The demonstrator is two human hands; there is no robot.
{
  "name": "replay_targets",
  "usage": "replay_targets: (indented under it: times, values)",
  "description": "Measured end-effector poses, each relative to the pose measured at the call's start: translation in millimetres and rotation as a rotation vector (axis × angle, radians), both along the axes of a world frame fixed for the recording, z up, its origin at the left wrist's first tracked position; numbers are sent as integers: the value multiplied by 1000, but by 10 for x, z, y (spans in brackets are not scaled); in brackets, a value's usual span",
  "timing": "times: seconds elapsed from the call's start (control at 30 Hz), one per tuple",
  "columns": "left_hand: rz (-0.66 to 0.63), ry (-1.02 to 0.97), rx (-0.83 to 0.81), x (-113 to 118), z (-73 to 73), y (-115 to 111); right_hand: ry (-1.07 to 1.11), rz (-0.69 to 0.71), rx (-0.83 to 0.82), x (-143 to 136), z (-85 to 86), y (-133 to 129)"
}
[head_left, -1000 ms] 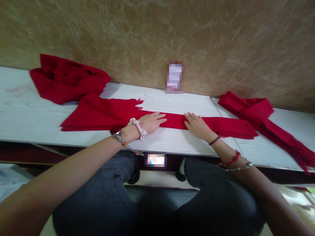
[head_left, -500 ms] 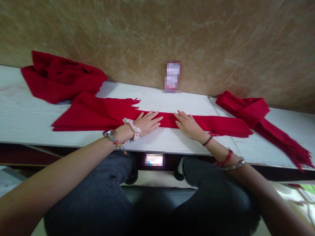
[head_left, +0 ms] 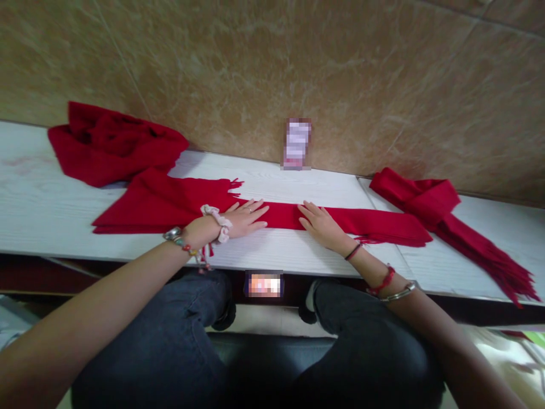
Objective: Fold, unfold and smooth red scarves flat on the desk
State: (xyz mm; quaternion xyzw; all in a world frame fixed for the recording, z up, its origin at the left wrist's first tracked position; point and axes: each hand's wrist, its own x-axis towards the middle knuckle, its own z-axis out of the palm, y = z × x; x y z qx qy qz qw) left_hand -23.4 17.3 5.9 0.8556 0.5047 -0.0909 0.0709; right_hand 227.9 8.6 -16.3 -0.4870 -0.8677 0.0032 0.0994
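Observation:
A long red fringed scarf [head_left: 283, 216] lies lengthwise on the white wood-grain tabletop [head_left: 272, 253], folded into a narrow strip in its middle and to the right. My left hand [head_left: 238, 220] rests flat on the strip, fingers spread and pointing right. On the same strip, a short way to the right, lies my right hand [head_left: 321, 224], palm down with its fingers stretched out. Bare red cloth shows between the two hands. Left of my left hand the cloth widens into a broad, slightly rumpled part [head_left: 170, 204] with a few fringe threads at its upper corner.
A crumpled red cloth [head_left: 114, 147] is heaped at the back left. Another red fringed scarf [head_left: 430, 199], looped over itself, lies at the right. A blurred-out phone-like object [head_left: 297, 143] leans against the brown marbled wall [head_left: 213, 74]. A lit, blurred screen [head_left: 264, 284] shows below the table edge.
My left hand has slid a little to the left along the strip, widening the gap between my hands. My right hand stays nearly in place. The view has shifted slightly.

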Motion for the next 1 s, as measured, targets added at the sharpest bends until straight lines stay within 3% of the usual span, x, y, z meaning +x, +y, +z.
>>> replay_targets:
  times: [0.13, 0.37, 0.57, 0.73, 0.9, 1.0]
  values:
    - [97, 8, 144, -316, 151, 89, 46, 57, 18, -189, 75, 15]
    - [-31, -64, 157, -610, 144, -65, 41, 271, 41, -640, 85, 24]
    - [-49, -6, 130, -551, 221, 1, 29, 342, 63, -719, 39, 37]
    - [-87, 32, 216, -502, 324, -31, 33, 370, 70, -690, 39, 36]
    - [-118, 139, 55, -400, 250, -104, 4, 403, 81, -663, 42, 49]
    - [-122, 103, 49, -399, 282, -100, -1, 426, 78, -636, 32, 65]
